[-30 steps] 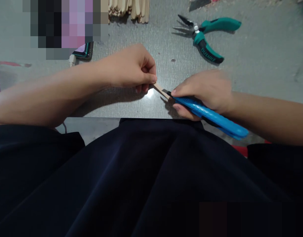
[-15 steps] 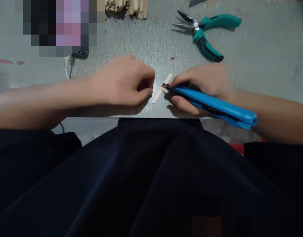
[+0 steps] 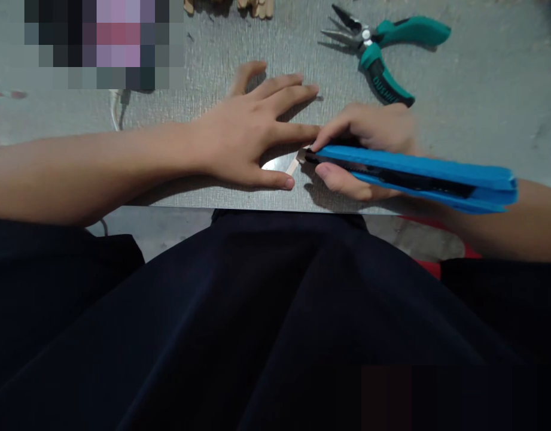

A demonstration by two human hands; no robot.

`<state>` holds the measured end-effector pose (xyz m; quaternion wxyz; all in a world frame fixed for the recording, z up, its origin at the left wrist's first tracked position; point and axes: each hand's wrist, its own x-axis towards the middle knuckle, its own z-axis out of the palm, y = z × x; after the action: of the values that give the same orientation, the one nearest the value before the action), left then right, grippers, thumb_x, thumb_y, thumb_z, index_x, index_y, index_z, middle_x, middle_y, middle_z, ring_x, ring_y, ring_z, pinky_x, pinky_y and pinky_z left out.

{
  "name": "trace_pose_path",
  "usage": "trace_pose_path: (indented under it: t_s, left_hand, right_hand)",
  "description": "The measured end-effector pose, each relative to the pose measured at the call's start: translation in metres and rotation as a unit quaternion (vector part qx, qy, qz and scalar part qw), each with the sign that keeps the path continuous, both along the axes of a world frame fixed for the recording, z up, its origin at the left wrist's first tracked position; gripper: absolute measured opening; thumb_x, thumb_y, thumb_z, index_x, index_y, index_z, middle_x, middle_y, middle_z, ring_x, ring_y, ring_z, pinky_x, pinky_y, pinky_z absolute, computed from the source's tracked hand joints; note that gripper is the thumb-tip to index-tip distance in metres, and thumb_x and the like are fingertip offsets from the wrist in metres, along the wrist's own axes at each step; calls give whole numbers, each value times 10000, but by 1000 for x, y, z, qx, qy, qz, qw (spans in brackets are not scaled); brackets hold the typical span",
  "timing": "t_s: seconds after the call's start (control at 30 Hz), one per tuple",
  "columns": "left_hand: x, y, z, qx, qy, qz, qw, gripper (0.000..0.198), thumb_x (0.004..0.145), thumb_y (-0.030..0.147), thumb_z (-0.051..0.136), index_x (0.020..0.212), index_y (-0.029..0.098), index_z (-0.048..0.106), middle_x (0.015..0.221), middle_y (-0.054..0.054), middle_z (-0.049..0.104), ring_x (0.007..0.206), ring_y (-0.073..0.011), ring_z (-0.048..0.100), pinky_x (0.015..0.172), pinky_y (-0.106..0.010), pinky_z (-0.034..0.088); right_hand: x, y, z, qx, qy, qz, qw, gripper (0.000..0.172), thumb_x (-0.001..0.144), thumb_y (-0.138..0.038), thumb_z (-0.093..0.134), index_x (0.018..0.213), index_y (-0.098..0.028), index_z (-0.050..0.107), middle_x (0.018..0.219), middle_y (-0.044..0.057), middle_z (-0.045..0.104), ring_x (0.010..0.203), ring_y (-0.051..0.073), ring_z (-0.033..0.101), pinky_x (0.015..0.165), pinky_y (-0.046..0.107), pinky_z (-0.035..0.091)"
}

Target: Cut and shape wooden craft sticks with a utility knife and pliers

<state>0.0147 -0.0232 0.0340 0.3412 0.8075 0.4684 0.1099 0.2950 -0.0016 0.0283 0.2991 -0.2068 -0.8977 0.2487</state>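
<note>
Here, right hand [image 3: 376,127] holds blue cutter [image 3: 419,159], blade [image 3: 301,155] over wooden stick [image 3: 293,167].

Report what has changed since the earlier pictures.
The bare left hand let go of its flat, pale wooden stick and spread open at the stick. The blue plastic cutter knife has swung more level, still gripped by the bare right hand. The green-handled metal pliers lie open as before.

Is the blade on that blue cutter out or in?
Out: a short grey length of blade shows past the front end of the blue cutter, overlapping the wooden stick.
</note>
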Motion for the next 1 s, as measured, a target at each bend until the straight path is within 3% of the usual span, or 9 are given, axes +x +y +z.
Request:
trace_pose_path:
  t_s: [0.13,0.3,0.43,0.53,0.8,0.9,1.0]
  left_hand:
    - [-4,-1,1,0,-36,-15,999,668,832,667,886,1464,458,848,1423,-40,884,1890,-345,350,1323,-548,614]
    - [5,-2,3,-14,35,11,999,765,778,617,898,1529,492,827,1540,0,867,1939,-331,269,1317,-521,618]
    - [3,-1,3,3,-1,5,1000,651,776,620,910,1413,503,849,1439,-6,889,1913,-309,332,1255,-476,653]
    - [-2,-2,6,10,-40,-9,999,579,800,652,909,1339,446,862,1356,-49,892,1886,-339,373,1266,-503,654]
    - [3,-10,1,-12,35,34,999,651,844,685,893,1466,499,843,1326,-27,908,1744,-346,568,1129,-467,684]
    - [3,-8,-3,-12,39,26,999,669,846,695,888,1488,515,836,1309,-14,910,1735,-346,578,1127,-474,690]
    - [2,-5,-6,15,46,22,999,674,822,650,915,1475,500,840,1372,-8,904,1818,-344,484,1188,-488,677]
  right_hand:
    - [-1,-4,1,-39,-10,-33,999,191,962,-413,767,1127,-327,812,944,6,890,736,248,795,758,430,676]
    - [-1,-6,4,-45,-22,-37,998,187,973,-436,739,1109,-327,806,943,8,889,732,257,804,742,436,678]
    - [-1,-5,3,-40,-1,-16,999,173,966,-362,765,1131,-319,793,951,-30,868,742,211,794,751,391,650]
    - [1,-4,0,-35,2,-7,999,181,986,-340,780,1161,-304,812,975,-29,865,768,195,792,779,380,643]
    - [0,-5,-1,-30,-12,-25,999,178,983,-379,750,1143,-324,806,960,-9,872,765,232,807,775,422,670]
    - [-1,-5,0,-24,-1,-13,1000,161,982,-366,743,1133,-323,777,954,-22,862,754,225,804,744,413,651]
    - [-1,-4,0,-18,-9,-12,1000,152,1006,-365,733,1145,-321,775,979,-13,869,773,233,812,743,429,655]
